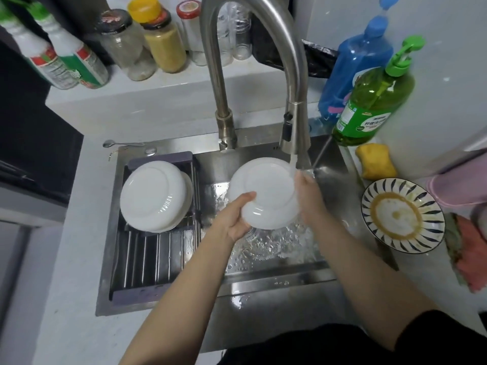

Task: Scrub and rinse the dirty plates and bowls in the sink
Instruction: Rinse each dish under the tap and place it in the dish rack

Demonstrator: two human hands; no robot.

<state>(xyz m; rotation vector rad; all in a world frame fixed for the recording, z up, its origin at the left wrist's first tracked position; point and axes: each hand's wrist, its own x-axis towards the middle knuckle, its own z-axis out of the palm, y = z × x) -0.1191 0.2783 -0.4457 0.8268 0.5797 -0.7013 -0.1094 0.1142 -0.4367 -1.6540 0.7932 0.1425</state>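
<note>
The white bowl (pixel 264 193) was held over the right half of the sink (pixel 276 281), tilted so its underside and foot ring faced up toward the camera, with its far right edge directly under the stream from the faucet (pixel 295 133). The left hand (pixel 237 217) gripped the near left rim, thumb curled over the outside and fingers hidden beneath. The right hand (pixel 309 198) lay along the right rim with fairly straight fingers reaching up into the water; whether it pinched the rim or only pressed against it could not be told. The bowl thus sat between the two hands, and being round it had no long axis, so either hand could turn it. The next move would likely hinge on the drying rack (pixel 155 259) lying to the left, on the left hand's side, where other white dishes (pixel 155 196) already rested upside down. A dirty striped bowl (pixel 403 216) stood on the counter to the right, nearer the right hand, with a yellow sponge (pixel 375 162) beyond it. The green soap bottle (pixel 374 101) carried a label with characters too blurred to read; the labels on the green and white bottles (pixel 63 59) at far left were equally illegible.
</note>
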